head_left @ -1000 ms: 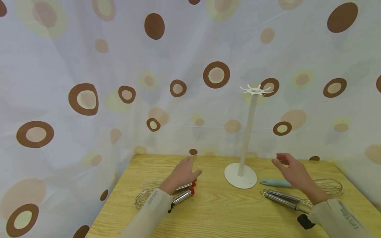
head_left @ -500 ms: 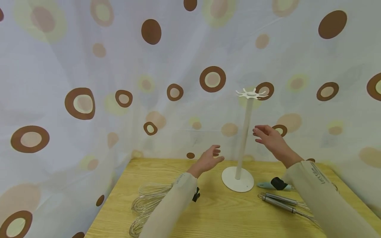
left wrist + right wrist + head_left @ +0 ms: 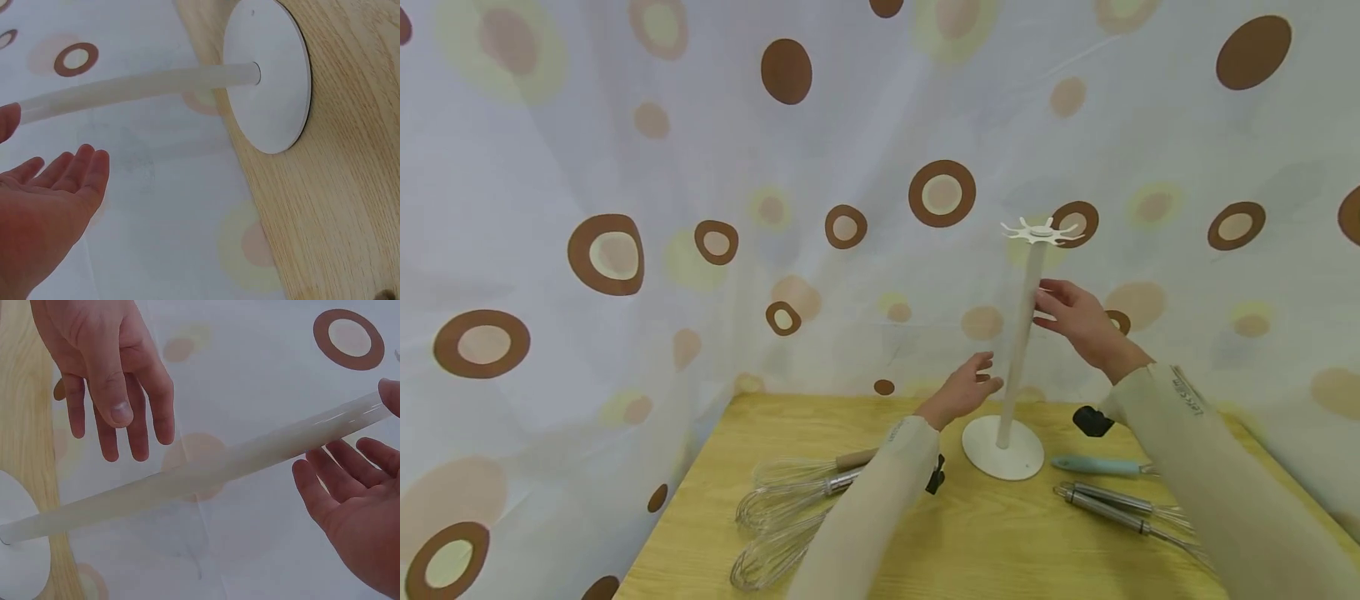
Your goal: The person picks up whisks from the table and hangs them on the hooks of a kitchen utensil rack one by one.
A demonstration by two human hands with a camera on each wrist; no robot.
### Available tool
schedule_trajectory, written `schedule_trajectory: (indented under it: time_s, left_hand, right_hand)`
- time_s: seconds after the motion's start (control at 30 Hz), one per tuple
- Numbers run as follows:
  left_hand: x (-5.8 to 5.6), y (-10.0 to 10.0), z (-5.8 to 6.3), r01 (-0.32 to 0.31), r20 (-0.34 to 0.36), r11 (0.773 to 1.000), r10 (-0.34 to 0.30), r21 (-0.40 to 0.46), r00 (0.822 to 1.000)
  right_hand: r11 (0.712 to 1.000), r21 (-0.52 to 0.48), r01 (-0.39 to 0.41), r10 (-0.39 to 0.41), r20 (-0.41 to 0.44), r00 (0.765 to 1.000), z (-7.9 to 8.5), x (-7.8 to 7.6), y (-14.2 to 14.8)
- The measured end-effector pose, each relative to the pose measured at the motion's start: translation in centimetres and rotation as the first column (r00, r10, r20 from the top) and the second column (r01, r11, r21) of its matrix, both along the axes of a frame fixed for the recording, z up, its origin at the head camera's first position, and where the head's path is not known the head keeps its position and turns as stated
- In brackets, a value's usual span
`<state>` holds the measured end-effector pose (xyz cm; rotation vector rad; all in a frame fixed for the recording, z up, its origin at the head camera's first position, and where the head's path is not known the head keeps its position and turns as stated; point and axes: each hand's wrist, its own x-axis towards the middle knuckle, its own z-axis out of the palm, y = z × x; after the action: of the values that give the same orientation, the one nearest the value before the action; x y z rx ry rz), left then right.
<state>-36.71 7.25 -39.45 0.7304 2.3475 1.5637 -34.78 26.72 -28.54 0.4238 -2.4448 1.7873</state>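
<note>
A white stand with a round base [image 3: 1003,458], a pale upright pole [image 3: 1019,358] and a crown of hooks [image 3: 1040,232] stands on the table. My right hand [image 3: 1078,321] is at the pole's upper half, thumb on one side and fingers on the other. In the right wrist view its fingertips [image 3: 312,469] lie close against the pole, with the fingers spread loosely; whether they touch is unclear. Lower down and left of the pole, my left hand [image 3: 961,392] has relaxed fingers and holds nothing. Its fingers [image 3: 81,172] are apart from the pole in the left wrist view.
Several wire whisks [image 3: 782,492] lie left on the wooden table [image 3: 985,542], partly under the left sleeve. To the right are a blue-handled whisk [image 3: 1093,465] and two steel-handled ones [image 3: 1105,510]. A dotted curtain [image 3: 880,167] hangs behind.
Both hands have moved in from the table's sides towards the pole. My right hand rose and went left to the pole; my left hand went right, off the whisks.
</note>
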Motion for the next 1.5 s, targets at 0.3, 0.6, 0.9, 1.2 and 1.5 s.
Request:
schedule_trajectory:
  time_s: [0.3,0.6,0.9,1.2,1.5]
  left_hand:
    - [0.2,2.2,0.5,0.023,0.025,0.995,-0.026,0.099,0.999]
    - [0.8,4.0,-0.6,-0.078,-0.018,0.996,0.078,0.041,0.997]
    - [0.6,4.4,-0.9,-0.166,-0.104,0.986,0.165,-0.002,0.981]
    - [0.8,4.6,-0.7,-0.167,-0.139,0.986,0.163,-0.016,0.977]
    - [1.6,3.2,-1.7,-0.073,-0.211,0.997,0.065,-0.027,0.975]
  right_hand:
    - [0.996,0.079,-0.034,0.037,-0.045,0.998,0.7,-0.6,-0.2]
    - [0.988,0.152,-0.041,0.056,-0.091,0.994,0.5,-0.8,0.1]
    - [0.985,0.169,-0.016,0.040,-0.141,0.989,0.3,-0.6,-0.3]
    - [0.976,0.217,0.022,0.018,-0.178,0.984,0.4,-0.3,-0.1]
    - [0.977,0.215,-0.011,0.052,-0.188,0.981,0.3,0.7,-0.5]
